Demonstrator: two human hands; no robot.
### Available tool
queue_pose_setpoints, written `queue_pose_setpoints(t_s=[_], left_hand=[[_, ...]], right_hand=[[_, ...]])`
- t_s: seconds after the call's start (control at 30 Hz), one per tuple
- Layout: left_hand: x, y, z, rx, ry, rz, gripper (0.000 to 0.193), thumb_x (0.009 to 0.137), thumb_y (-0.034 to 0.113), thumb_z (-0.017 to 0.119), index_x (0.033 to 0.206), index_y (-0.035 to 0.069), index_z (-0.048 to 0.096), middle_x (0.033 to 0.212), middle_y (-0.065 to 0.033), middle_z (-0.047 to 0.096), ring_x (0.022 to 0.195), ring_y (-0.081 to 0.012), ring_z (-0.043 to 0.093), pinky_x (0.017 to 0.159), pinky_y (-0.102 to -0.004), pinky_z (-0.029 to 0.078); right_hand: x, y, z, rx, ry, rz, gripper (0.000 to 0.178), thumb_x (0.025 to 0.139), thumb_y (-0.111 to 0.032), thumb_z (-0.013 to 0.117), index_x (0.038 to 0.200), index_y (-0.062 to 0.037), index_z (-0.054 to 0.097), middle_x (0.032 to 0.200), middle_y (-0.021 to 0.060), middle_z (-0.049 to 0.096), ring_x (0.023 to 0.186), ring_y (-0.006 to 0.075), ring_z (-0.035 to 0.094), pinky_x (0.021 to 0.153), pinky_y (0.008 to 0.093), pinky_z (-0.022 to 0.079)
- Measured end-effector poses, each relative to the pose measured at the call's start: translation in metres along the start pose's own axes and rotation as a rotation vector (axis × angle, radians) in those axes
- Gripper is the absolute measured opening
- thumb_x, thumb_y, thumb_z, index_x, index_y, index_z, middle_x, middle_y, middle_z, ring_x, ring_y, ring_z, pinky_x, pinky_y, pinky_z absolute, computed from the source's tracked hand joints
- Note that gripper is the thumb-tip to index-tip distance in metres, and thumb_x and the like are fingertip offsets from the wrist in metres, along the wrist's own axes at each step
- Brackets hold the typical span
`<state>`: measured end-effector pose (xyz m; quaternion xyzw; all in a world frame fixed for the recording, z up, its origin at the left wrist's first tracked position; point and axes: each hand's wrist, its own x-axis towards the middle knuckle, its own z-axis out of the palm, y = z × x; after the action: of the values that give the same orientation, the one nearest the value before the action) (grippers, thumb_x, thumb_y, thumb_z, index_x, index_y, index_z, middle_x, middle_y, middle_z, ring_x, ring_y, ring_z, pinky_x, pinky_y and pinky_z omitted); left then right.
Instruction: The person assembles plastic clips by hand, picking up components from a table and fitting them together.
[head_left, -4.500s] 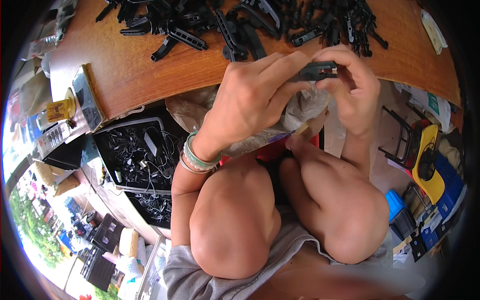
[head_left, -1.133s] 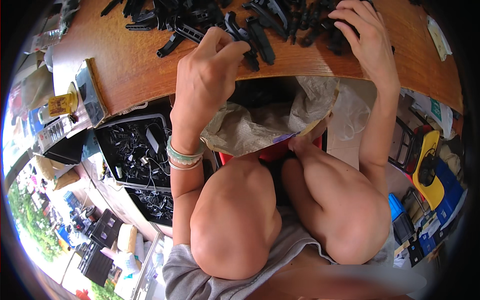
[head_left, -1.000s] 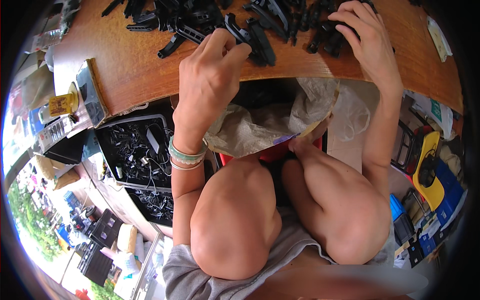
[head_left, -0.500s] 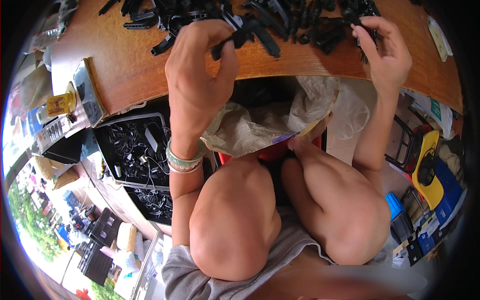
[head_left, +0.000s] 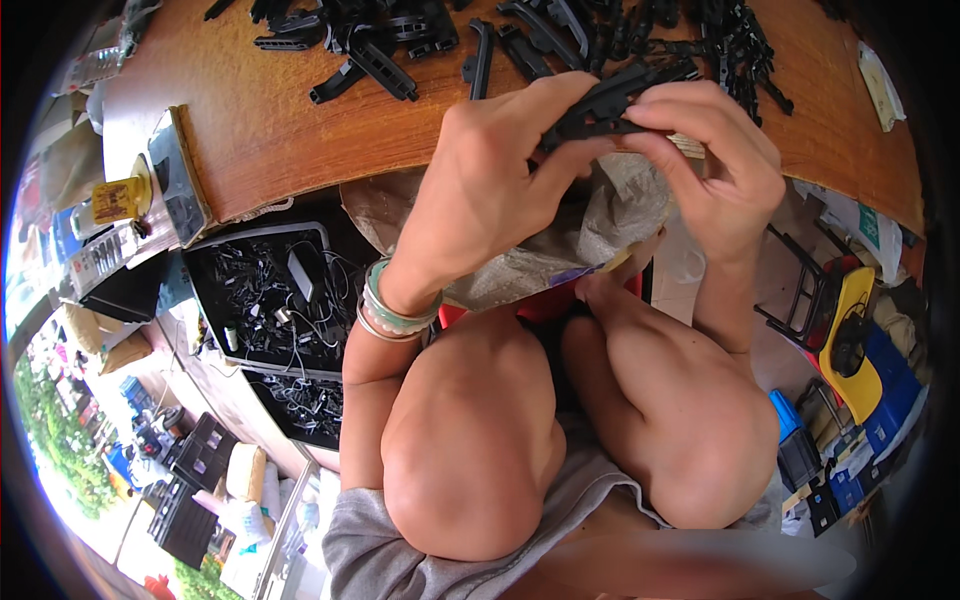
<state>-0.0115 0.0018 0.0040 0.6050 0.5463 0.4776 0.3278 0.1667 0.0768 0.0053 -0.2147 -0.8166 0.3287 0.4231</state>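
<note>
Above the near edge of the wooden table, my left hand (head_left: 495,180) is closed on a long black plastic part (head_left: 605,105), with thumb and fingers on either side of it. My right hand (head_left: 715,160) is closed too, its thumb and fingertips pinching at the part's right side. Whether a second small piece sits between the right fingertips is hidden. Beyond my hands lie loose black plastic strips (head_left: 382,68) at the left. Smaller black pieces (head_left: 740,60) are heaped at the right.
Under the table edge, an open woven sack (head_left: 540,265) hangs between my knees. Black trays (head_left: 265,290) of small dark parts and cables stand at left. A dark flat box (head_left: 180,180) lies on the wooden table (head_left: 280,150). A yellow stool (head_left: 855,350) is at right.
My hands have come together: the left moved right, the right moved left and nearer to me. Both now meet at one black part, lifted off the pile.
</note>
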Motion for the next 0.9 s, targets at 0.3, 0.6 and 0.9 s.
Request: queue_pose_setpoints(t_s=[0.3, 0.6, 0.9], left_hand=[[0.002, 0.003, -0.002, 0.132, -0.038, 0.223, 0.033, 0.074, 0.008, 0.072, 0.105, 0.001, 0.062, 0.074, -0.0159, 0.061, 0.063, -0.0347, 0.059, 0.053, -0.0388, 0.047], [0.005, -0.003, 0.0, 0.096, -0.016, 0.262, 0.033, 0.074, 0.01, 0.073, 0.104, 0.0, 0.063, 0.079, -0.0173, 0.064, 0.064, -0.0346, 0.061, 0.055, -0.0362, 0.049], [0.01, -0.023, -0.037, 0.224, 0.133, 0.103, 0.011, 0.078, 0.004, 0.071, 0.088, 0.001, 0.068, 0.074, -0.0118, 0.064, 0.063, -0.0229, 0.064, 0.056, -0.0304, 0.049]], right_hand=[[-0.001, -0.013, -0.001, -0.007, -0.017, 0.092, 0.032, 0.074, 0.01, 0.065, 0.106, 0.0014, 0.065, 0.095, 0.0122, 0.063, 0.078, 0.0187, 0.062, 0.062, 0.0256, 0.052], [-0.009, -0.008, 0.001, 0.037, 0.036, 0.158, 0.028, 0.073, 0.013, 0.064, 0.1, 0.0032, 0.067, 0.089, 0.0119, 0.064, 0.075, 0.017, 0.062, 0.061, 0.0253, 0.052], [-0.019, 0.006, -0.024, 0.113, -0.117, 0.383, 0.02, 0.08, 0.006, 0.063, 0.099, 0.0022, 0.067, 0.094, 0.0106, 0.063, 0.078, 0.0169, 0.06, 0.07, 0.0265, 0.049]])
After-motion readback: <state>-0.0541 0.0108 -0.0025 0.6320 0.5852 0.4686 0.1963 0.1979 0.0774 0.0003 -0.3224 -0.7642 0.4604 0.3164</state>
